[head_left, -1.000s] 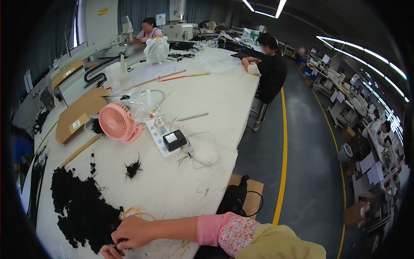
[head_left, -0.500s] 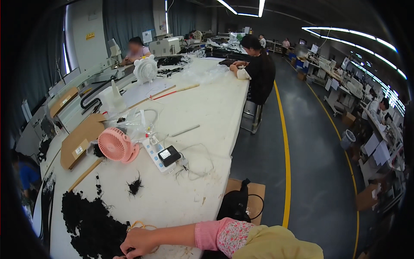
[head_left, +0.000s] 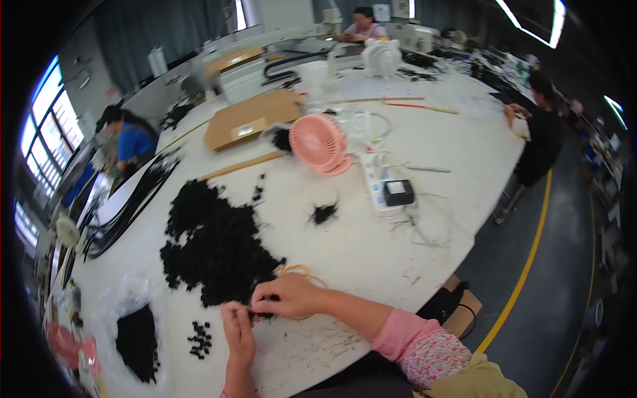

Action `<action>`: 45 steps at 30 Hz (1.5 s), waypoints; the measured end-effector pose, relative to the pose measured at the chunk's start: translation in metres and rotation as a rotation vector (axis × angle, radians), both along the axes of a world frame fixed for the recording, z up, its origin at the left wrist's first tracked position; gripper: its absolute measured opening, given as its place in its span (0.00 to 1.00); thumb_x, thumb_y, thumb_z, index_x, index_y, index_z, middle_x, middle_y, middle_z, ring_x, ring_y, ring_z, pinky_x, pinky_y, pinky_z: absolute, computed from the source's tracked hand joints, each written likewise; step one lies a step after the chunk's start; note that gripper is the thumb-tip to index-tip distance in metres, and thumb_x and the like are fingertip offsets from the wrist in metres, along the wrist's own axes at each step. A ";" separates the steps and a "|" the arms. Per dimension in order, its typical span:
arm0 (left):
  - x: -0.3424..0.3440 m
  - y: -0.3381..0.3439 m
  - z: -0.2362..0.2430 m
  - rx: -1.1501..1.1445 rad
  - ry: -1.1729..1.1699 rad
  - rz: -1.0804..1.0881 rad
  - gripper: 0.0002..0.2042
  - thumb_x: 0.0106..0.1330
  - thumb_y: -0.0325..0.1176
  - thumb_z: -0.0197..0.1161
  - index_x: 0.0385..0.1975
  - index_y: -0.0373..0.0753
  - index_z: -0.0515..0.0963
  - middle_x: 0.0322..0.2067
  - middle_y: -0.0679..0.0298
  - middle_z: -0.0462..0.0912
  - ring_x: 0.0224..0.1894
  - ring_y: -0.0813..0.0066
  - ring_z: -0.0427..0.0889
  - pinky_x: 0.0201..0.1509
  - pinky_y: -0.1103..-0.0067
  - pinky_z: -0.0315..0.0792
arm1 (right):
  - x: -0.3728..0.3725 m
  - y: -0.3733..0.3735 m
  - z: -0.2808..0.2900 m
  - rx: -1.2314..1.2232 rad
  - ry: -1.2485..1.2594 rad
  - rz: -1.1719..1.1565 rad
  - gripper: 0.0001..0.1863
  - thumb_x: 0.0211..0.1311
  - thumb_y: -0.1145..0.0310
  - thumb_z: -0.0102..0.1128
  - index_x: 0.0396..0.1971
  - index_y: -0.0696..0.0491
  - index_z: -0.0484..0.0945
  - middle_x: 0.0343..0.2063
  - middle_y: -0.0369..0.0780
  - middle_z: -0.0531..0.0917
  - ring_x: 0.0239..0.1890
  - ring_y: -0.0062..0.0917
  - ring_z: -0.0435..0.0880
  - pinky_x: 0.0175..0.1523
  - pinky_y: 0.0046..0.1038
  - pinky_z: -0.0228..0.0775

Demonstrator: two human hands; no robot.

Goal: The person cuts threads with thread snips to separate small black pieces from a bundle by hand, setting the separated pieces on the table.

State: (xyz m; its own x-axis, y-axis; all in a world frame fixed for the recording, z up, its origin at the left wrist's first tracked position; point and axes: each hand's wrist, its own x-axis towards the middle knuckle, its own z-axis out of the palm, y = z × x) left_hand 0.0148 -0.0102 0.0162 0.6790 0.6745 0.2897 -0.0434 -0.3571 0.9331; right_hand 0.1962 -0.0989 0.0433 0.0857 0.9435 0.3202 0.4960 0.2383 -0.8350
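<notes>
My left hand [head_left: 240, 335] and my right hand [head_left: 288, 296] meet at the near edge of a heap of small black pieces [head_left: 212, 245] on the white table [head_left: 371, 272]. The fingers of both are pinched together. A small dark bit shows between the fingertips, too small and too covered to name. An orange-yellow cord [head_left: 304, 269] lies looped just beyond my right hand. Left of my left hand is a small group of separate black pieces [head_left: 200, 340]. Further left, a clear plastic bag [head_left: 109, 318] holds more black pieces.
Beyond the heap are a wooden stick [head_left: 242, 165], a pink fan [head_left: 320, 142], cardboard [head_left: 252, 119] and a power strip [head_left: 375, 186] with a black adapter [head_left: 398, 193]. Long black strips [head_left: 133, 205] hang along the left edge. Co-workers sit around the table, one in blue [head_left: 136, 140].
The view has swung left, so the whole heap, the bag and the co-worker in blue now show. My left hand, mostly out of frame before, is now visible against my right.
</notes>
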 end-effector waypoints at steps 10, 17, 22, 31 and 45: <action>-0.010 0.004 -0.001 0.043 0.010 0.035 0.04 0.74 0.29 0.45 0.40 0.36 0.63 0.27 0.64 0.76 0.27 0.83 0.73 0.33 0.84 0.69 | -0.022 0.008 0.003 -0.152 0.186 -0.005 0.13 0.55 0.61 0.68 0.38 0.50 0.80 0.23 0.33 0.82 0.24 0.16 0.78 0.30 0.21 0.68; -0.009 0.000 -0.002 0.185 0.040 0.094 0.05 0.74 0.30 0.46 0.40 0.36 0.63 0.26 0.63 0.76 0.24 0.81 0.72 0.28 0.83 0.67 | -0.029 0.006 0.000 0.028 -0.076 -0.065 0.11 0.49 0.74 0.70 0.35 0.53 0.81 0.25 0.34 0.82 0.24 0.14 0.78 0.31 0.17 0.71; -0.005 0.001 -0.007 0.096 -0.049 0.088 0.05 0.74 0.31 0.46 0.41 0.36 0.63 0.27 0.63 0.77 0.24 0.83 0.72 0.28 0.84 0.67 | -0.030 0.006 -0.002 -0.043 0.076 -0.069 0.11 0.52 0.76 0.67 0.36 0.56 0.80 0.26 0.33 0.82 0.27 0.12 0.78 0.35 0.17 0.72; 0.000 0.005 0.005 -0.191 -0.127 0.126 0.08 0.71 0.24 0.48 0.46 0.36 0.62 0.46 0.57 0.77 0.27 0.84 0.73 0.31 0.85 0.72 | -0.020 0.012 -0.007 -0.017 0.403 -0.166 0.09 0.56 0.76 0.64 0.37 0.59 0.78 0.29 0.34 0.82 0.30 0.12 0.78 0.38 0.16 0.71; -0.004 -0.003 0.000 -0.580 -0.281 0.009 0.05 0.68 0.25 0.57 0.41 0.35 0.71 0.30 0.65 0.79 0.30 0.84 0.77 0.30 0.86 0.71 | -0.029 0.012 -0.004 -0.143 0.735 0.048 0.07 0.64 0.74 0.58 0.38 0.60 0.75 0.30 0.35 0.81 0.33 0.14 0.80 0.40 0.18 0.72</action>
